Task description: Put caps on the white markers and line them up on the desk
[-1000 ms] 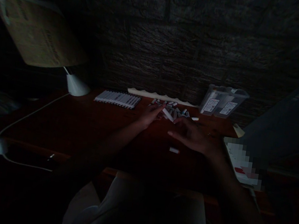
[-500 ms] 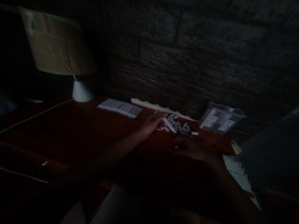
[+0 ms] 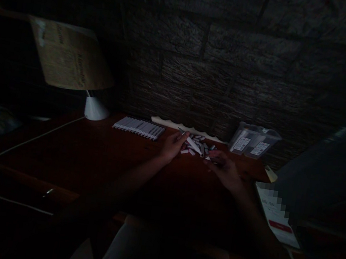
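Note:
My left hand point(image 3: 173, 147) is closed around a white marker point(image 3: 194, 145), whose front end points right and down over the pile of caps. Just right of the marker's tip, my right hand point(image 3: 223, 167) has its fingers curled together, with a small pale marker cap point(image 3: 208, 158) at the fingertips; the dark blurs its outline. Several loose marker caps point(image 3: 198, 137) lie scattered on the wooden desk point(image 3: 117, 156), between and behind both hands. To the left of them, white markers point(image 3: 139, 127) lie side by side in a neat row.
A lamp point(image 3: 96, 108) with a printed shade stands at the left, its white cord trailing over the desk edge. Clear plastic containers point(image 3: 253, 141) stand at the back right. A wavy white strip point(image 3: 161, 121) runs along the brick wall. Printed paper point(image 3: 277, 212) lies at the right.
My right hand has moved up and turned toward the marker, its fingers now closer to the marker's tip. My left hand still holds the marker, shifted only slightly.

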Action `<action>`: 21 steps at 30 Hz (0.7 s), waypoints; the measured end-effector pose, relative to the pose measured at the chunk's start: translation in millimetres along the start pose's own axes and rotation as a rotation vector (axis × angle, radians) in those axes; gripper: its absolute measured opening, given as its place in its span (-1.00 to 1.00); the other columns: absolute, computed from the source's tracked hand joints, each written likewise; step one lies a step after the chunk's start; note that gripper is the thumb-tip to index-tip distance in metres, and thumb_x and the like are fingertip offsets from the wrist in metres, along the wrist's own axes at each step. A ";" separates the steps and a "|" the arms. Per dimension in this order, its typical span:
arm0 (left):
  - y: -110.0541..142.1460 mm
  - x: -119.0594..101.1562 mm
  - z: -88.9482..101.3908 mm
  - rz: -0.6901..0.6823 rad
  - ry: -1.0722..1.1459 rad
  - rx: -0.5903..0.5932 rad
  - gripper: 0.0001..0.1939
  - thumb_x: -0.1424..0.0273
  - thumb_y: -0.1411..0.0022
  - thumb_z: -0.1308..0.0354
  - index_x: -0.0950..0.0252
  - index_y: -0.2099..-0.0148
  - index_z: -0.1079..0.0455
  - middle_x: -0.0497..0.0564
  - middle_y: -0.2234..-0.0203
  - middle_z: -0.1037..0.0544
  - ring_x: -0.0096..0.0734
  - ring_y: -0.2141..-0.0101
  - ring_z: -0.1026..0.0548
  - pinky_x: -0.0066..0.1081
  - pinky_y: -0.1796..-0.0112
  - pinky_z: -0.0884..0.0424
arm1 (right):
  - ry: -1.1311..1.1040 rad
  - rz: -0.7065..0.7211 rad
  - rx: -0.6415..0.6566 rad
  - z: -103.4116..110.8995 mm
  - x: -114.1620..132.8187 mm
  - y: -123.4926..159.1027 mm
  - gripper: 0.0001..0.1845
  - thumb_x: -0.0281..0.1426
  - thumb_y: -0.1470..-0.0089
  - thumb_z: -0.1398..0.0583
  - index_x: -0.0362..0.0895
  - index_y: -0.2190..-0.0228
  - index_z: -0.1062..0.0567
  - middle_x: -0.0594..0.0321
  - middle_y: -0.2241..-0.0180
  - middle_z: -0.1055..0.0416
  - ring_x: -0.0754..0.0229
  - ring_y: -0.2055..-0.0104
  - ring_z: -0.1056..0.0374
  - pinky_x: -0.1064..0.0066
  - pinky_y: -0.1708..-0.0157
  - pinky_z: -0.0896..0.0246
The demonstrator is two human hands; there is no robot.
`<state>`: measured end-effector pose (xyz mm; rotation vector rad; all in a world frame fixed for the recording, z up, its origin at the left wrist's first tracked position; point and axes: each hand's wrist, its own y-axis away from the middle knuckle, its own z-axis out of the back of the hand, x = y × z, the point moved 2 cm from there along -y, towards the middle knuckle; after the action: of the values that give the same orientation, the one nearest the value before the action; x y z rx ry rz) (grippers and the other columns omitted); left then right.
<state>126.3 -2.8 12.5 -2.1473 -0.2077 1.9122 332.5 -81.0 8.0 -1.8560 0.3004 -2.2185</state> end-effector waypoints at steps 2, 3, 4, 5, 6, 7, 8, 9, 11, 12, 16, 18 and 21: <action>0.7 -2.5 0.1 -0.007 -0.010 -0.010 -0.49 -0.09 -0.13 -0.21 0.29 0.45 -0.31 -0.16 0.70 -0.31 -0.59 0.65 -0.24 -0.52 0.58 -0.11 | 0.008 0.024 -0.019 -0.5 0.2 -1.7 -0.60 -0.19 0.12 -0.40 -0.04 0.22 -0.50 0.16 0.11 -0.48 0.11 0.16 -0.45 0.32 0.34 -0.48; 0.8 -3.3 0.1 -0.013 -0.012 -0.012 -0.49 -0.09 -0.14 -0.20 0.29 0.45 -0.31 -0.16 0.70 -0.31 -0.59 0.65 -0.24 -0.52 0.58 -0.11 | 0.023 0.033 -0.018 -0.6 0.1 -2.1 -0.59 -0.21 0.12 -0.40 -0.04 0.21 -0.50 0.15 0.12 -0.49 0.11 0.16 -0.45 0.29 0.29 -0.48; 0.6 -3.4 0.0 -0.017 -0.010 -0.011 -0.49 -0.08 -0.14 -0.20 0.29 0.46 -0.30 -0.16 0.70 -0.31 -0.59 0.64 -0.24 -0.52 0.58 -0.11 | 0.041 0.043 -0.013 -0.4 -0.1 -2.3 -0.59 -0.23 0.12 -0.40 -0.05 0.20 -0.51 0.15 0.13 -0.50 0.11 0.16 -0.45 0.25 0.23 -0.47; 0.3 -3.0 0.0 -0.017 -0.004 -0.008 -0.49 -0.08 -0.15 -0.20 0.29 0.46 -0.30 -0.16 0.69 -0.31 -0.59 0.64 -0.24 -0.53 0.58 -0.11 | 0.059 0.053 -0.010 0.1 -0.3 -2.5 -0.60 -0.25 0.12 -0.39 -0.05 0.19 -0.51 0.15 0.14 -0.51 0.11 0.16 -0.45 0.22 0.17 -0.46; -0.1 -1.9 -0.1 -0.012 0.005 -0.004 -0.49 -0.08 -0.15 -0.20 0.29 0.46 -0.30 -0.16 0.69 -0.31 -0.59 0.64 -0.24 -0.53 0.58 -0.11 | 0.075 0.062 -0.010 0.9 -0.4 -2.6 -0.61 -0.27 0.12 -0.38 -0.06 0.19 -0.52 0.15 0.16 -0.52 0.11 0.16 -0.45 0.20 0.12 -0.44; -0.6 -0.5 -0.1 -0.004 0.014 0.000 -0.49 -0.08 -0.15 -0.20 0.29 0.46 -0.30 -0.15 0.69 -0.31 -0.59 0.64 -0.25 -0.53 0.59 -0.11 | 0.089 0.071 -0.014 1.9 -0.4 -2.7 -0.63 -0.28 0.11 -0.37 -0.06 0.19 -0.52 0.15 0.17 -0.53 0.10 0.16 -0.45 0.18 0.09 -0.42; -1.0 1.0 0.0 0.006 0.020 0.003 -0.50 -0.07 -0.15 -0.21 0.29 0.46 -0.30 -0.15 0.69 -0.32 -0.59 0.64 -0.26 -0.53 0.59 -0.11 | 0.100 0.078 -0.021 2.9 -0.3 -2.8 -0.65 -0.29 0.10 -0.35 -0.06 0.21 -0.52 0.15 0.16 -0.53 0.10 0.15 -0.46 0.17 0.07 -0.41; -1.3 2.2 0.1 0.014 0.022 0.005 -0.50 -0.07 -0.15 -0.21 0.29 0.45 -0.31 -0.15 0.69 -0.33 -0.59 0.65 -0.26 -0.53 0.60 -0.11 | 0.112 0.082 -0.031 3.7 0.0 -2.9 -0.67 -0.30 0.10 -0.35 -0.07 0.22 -0.52 0.14 0.15 -0.53 0.09 0.14 -0.45 0.16 0.06 -0.40; -1.2 3.0 0.2 0.012 0.019 0.012 -0.51 -0.07 -0.16 -0.21 0.29 0.43 -0.33 -0.15 0.69 -0.33 -0.59 0.66 -0.25 -0.53 0.61 -0.09 | 0.131 0.089 -0.048 4.3 1.2 -2.9 -0.68 -0.30 0.09 -0.34 -0.07 0.23 -0.52 0.14 0.15 -0.53 0.09 0.14 -0.45 0.16 0.05 -0.40; -0.7 2.4 0.0 0.003 0.015 0.018 -0.51 -0.07 -0.16 -0.20 0.29 0.42 -0.33 -0.15 0.69 -0.32 -0.60 0.66 -0.24 -0.53 0.61 -0.08 | 0.139 0.093 -0.047 3.8 2.0 -2.8 -0.68 -0.30 0.09 -0.34 -0.07 0.22 -0.52 0.14 0.16 -0.53 0.10 0.15 -0.46 0.16 0.05 -0.39; 3.3 -3.7 -3.5 -0.032 0.007 0.064 -0.53 -0.05 -0.17 -0.20 0.29 0.41 -0.34 -0.16 0.69 -0.32 -0.60 0.66 -0.24 -0.52 0.60 -0.09 | 0.141 0.089 -0.030 -0.1 3.7 -2.8 -0.69 -0.29 0.08 -0.35 -0.06 0.23 -0.52 0.16 0.18 -0.53 0.11 0.15 -0.47 0.17 0.02 -0.39; 5.3 -6.5 -6.4 -0.037 0.005 0.093 -0.53 -0.04 -0.15 -0.23 0.30 0.42 -0.35 -0.14 0.67 -0.35 -0.59 0.64 -0.27 -0.52 0.59 -0.12 | 0.129 0.078 -0.037 -0.9 2.3 -3.3 -0.69 -0.28 0.08 -0.35 -0.06 0.25 -0.52 0.16 0.16 -0.53 0.11 0.14 -0.48 0.17 0.00 -0.38; 6.3 -8.9 -8.9 -0.037 0.017 0.117 -0.53 -0.04 -0.13 -0.24 0.31 0.41 -0.37 -0.14 0.67 -0.35 -0.58 0.63 -0.29 -0.52 0.58 -0.14 | 0.120 0.071 -0.047 -0.2 -1.6 -4.4 -0.68 -0.26 0.08 -0.35 -0.06 0.23 -0.52 0.17 0.18 -0.55 0.11 0.15 -0.49 0.17 0.01 -0.39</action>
<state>133.6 -12.1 20.1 -2.0689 -0.1282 1.8375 332.4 -76.3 7.8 -1.7108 0.4367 -2.2972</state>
